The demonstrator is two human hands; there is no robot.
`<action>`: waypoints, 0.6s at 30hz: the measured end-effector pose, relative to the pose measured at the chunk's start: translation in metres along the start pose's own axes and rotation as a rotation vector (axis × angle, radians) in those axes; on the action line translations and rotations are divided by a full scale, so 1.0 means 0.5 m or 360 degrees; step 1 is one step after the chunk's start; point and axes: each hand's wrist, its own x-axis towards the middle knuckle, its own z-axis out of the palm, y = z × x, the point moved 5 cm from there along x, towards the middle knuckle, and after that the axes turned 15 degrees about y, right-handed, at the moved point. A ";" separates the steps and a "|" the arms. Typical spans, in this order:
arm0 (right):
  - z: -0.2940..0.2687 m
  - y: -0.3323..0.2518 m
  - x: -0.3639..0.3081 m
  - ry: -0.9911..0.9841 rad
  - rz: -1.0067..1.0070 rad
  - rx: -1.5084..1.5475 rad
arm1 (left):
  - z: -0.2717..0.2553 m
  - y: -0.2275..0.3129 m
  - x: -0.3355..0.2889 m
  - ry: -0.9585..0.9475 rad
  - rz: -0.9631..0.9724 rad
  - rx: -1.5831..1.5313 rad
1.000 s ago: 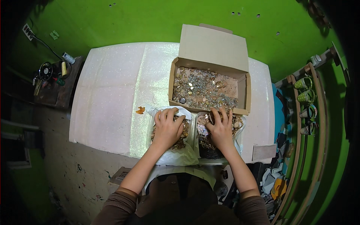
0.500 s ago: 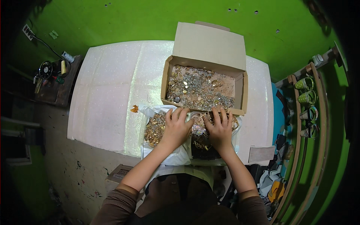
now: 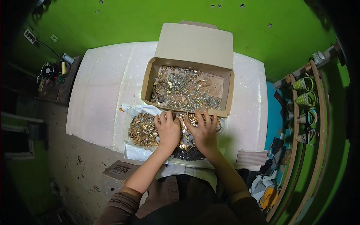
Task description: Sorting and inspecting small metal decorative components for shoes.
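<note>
My left hand [image 3: 167, 129] rests with bent, spread fingers over the left part of a tray holding gold-coloured metal pieces [image 3: 187, 139] and dark beads [image 3: 189, 154]. Across the same pieces, my right hand [image 3: 203, 131] reaches with its fingers apart, fingertips near the front wall of the cardboard box. The undersides of both hands are hidden, and no held piece shows. Left of my left hand lies a heap of small gold pieces [image 3: 143, 129] on white plastic [image 3: 137, 150]. Beyond the hands stands the open cardboard box [image 3: 227, 92], with silvery and gold bits scattered inside.
Sparkly white sheeting [image 3: 99, 90] covers the table. A striped flat piece [image 3: 252, 158] lies at its right front edge. Small shoes [image 3: 306, 99] hang on a wooden rack to the right. Another carton [image 3: 120, 170] stands low at the left, and spools [image 3: 67, 58] sit on a side table.
The view has shifted, so the box and tray appear farther left. My fingers have moved slightly among the gold pieces, and more grey-black beads show in front of them.
</note>
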 end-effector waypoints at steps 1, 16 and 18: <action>0.002 0.002 -0.004 -0.0036 -0.0007 0.0012 | 0.004 0.001 -0.003 -0.0067 -0.0020 0.0034; -0.005 0.033 0.000 -0.0153 -0.0174 0.0217 | 0.001 0.024 0.011 -0.0082 -0.0299 0.0187; -0.005 0.034 0.000 -0.0174 -0.0202 0.0275 | 0.006 0.021 0.009 -0.0067 -0.0316 0.0226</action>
